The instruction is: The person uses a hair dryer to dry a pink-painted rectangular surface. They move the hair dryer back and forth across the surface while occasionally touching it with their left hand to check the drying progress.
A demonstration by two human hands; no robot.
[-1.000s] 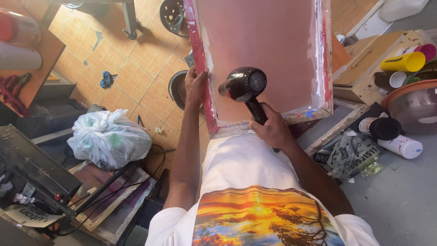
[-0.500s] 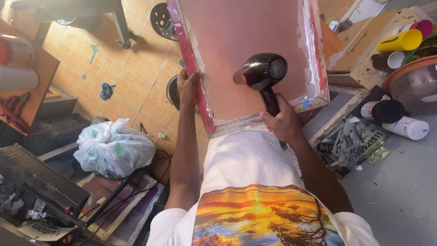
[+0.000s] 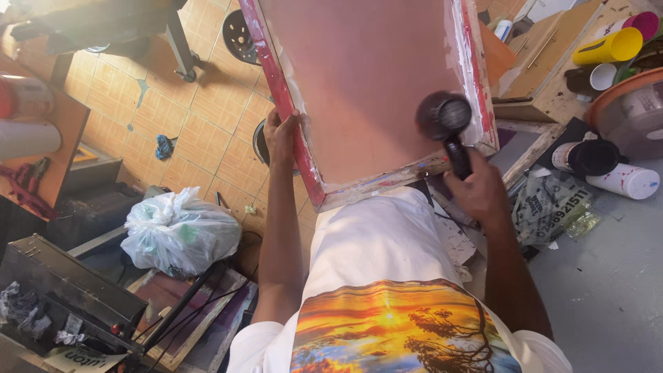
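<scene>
I see bright, warm daylight on the tiled floor (image 3: pixel 200 131), with hard shadows beneath the dark stand above it. The hair dryer (image 3: pixel 445 121) head is motion-blurred. Left of the floor, the corner objects look soft and stretched.

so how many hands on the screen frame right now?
1. The left hand grips the frame's left edge. The right hand holds a black hair dryer over the frame's lower right corner, not the frame itself.
</scene>
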